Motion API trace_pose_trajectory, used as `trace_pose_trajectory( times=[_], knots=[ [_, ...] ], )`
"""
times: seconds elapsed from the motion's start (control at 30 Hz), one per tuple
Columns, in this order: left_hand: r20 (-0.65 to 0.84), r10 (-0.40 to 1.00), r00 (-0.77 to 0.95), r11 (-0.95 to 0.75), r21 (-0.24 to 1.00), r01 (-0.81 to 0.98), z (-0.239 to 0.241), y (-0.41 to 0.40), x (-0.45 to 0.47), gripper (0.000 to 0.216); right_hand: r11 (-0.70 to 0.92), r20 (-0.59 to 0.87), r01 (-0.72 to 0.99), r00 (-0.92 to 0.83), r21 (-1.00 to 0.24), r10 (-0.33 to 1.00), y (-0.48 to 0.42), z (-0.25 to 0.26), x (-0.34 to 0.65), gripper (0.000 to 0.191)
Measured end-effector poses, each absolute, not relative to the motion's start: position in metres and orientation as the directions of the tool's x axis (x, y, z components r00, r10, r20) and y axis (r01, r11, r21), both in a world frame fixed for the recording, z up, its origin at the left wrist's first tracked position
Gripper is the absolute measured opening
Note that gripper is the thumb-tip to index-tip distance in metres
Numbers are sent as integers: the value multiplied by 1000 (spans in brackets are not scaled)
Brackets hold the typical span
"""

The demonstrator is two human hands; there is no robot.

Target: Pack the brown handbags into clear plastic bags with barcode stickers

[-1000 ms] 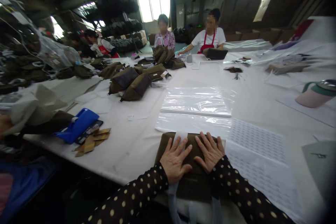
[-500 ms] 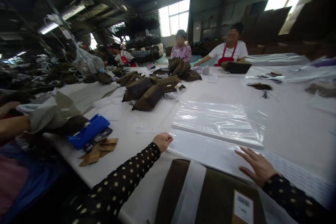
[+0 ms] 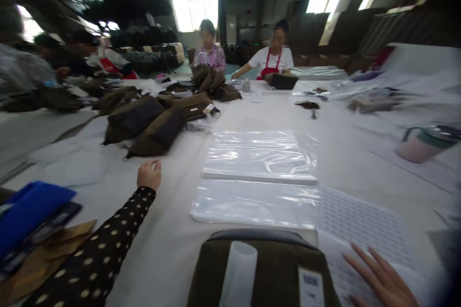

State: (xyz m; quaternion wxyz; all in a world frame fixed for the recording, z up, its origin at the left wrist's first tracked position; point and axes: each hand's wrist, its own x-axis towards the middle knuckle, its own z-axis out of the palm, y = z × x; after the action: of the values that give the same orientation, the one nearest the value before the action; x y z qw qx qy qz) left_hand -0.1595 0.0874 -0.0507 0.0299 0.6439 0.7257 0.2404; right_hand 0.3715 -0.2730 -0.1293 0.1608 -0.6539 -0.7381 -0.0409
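Observation:
My left hand [image 3: 149,175] has its fingers curled closed over the white table, just in front of the dark olive bags [image 3: 158,132]. Whatever is in its fingertips, if anything, is hidden. At the lower right my right hand [image 3: 383,273] is spread open over a printed white sheet [image 3: 363,220]; whether it touches the sheet I cannot tell. Between my arms lies a dark olive bag [image 3: 277,268] with a white-wrapped strap [image 3: 239,271] and a barcode label [image 3: 311,288]. Clear plastic bags [image 3: 255,201] lie flat in two stacks beyond it.
A blue tape dispenser [image 3: 39,213] and brown card pieces [image 3: 68,240] lie at the left. A pink mug [image 3: 421,144] stands at the right. Two people [image 3: 275,57] [image 3: 209,53] work across the table behind more olive bags [image 3: 209,79].
The view has swung right. My left hand has left the edge of the plastic bags and moved left. My right hand has moved from over the plastic bags to the printed sheet.

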Motion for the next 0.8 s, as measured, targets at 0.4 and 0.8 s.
trace_pose_trajectory(
  times=[0.4,0.8],
  knots=[
    [-41,537,843,-735,467,491,-78,18,12,20,378,17,914,-380,-150,925,-227,-115,368,47],
    [-202,572,795,-654,473,590,-83,33,12,28,409,5,895,-414,-177,910,-224,-80,417,37]
  ],
)
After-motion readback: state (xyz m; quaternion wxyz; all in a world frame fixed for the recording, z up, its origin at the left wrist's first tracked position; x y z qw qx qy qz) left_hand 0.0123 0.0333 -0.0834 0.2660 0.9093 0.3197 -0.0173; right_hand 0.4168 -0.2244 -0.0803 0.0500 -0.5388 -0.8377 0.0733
